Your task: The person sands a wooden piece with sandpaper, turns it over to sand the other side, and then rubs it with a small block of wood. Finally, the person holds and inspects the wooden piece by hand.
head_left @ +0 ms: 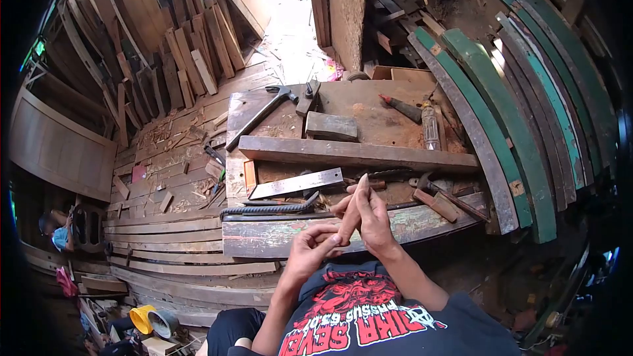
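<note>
Above the near edge of the workbench (257, 240), both hands are on a short tapered piece of wood (352, 219), its narrow end pointing away from my body. My left hand (310, 248) is closed, with thumb and fingers pinching the lower end. Further up, my right hand (377, 224) is wrapped around the piece near its pointed tip. Just beyond the hands lie a flat metal strip (297, 183) and a ridged bent metal bar (273, 209). A long wooden beam (356, 153) crosses the bench behind them.
On the bench are a claw hammer (260, 115), a wooden block (331, 126), a clear-handled screwdriver (430, 125) and another hammer (428, 188). Curved green-painted planks (491, 92) lean at the right. Boards (211, 39) stand at the left wall. A person (60, 231) is at the far left.
</note>
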Action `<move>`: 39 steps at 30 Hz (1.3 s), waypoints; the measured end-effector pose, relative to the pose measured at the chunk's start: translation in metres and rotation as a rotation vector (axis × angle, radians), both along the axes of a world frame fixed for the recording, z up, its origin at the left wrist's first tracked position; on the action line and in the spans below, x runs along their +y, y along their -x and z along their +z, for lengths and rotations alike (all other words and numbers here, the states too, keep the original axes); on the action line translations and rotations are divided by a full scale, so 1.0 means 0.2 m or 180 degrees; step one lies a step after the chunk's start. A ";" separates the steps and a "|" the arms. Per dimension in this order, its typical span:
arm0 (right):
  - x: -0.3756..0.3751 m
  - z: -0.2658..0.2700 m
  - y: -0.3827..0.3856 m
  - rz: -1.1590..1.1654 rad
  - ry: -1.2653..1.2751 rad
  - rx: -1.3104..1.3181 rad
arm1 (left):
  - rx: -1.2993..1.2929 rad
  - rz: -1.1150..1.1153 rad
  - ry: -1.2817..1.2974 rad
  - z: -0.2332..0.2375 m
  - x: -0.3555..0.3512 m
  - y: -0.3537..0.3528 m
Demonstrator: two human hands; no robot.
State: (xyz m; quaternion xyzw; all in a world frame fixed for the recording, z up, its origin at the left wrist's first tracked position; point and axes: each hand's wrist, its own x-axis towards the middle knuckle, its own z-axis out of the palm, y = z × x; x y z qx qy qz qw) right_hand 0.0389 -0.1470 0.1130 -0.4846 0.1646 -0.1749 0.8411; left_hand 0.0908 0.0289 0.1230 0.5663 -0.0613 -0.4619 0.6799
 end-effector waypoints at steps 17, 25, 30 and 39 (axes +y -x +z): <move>-0.36 0.05 0.05 -0.0750 -0.1712 0.0030 | 0.0703 -0.0128 0.0449 -0.07 0.09 -0.02; -0.04 -0.09 -0.01 -0.0322 -0.2586 0.0016 | 0.0585 -0.0247 0.0250 -0.07 0.07 0.03; -0.22 -0.11 -0.01 -0.0152 -0.2836 -0.0426 | 0.0247 -0.0320 0.0085 -0.09 0.06 0.04; -0.36 0.05 0.02 -0.1152 -0.1767 -0.0124 | -0.0020 -0.0272 -0.0168 -0.02 0.04 0.04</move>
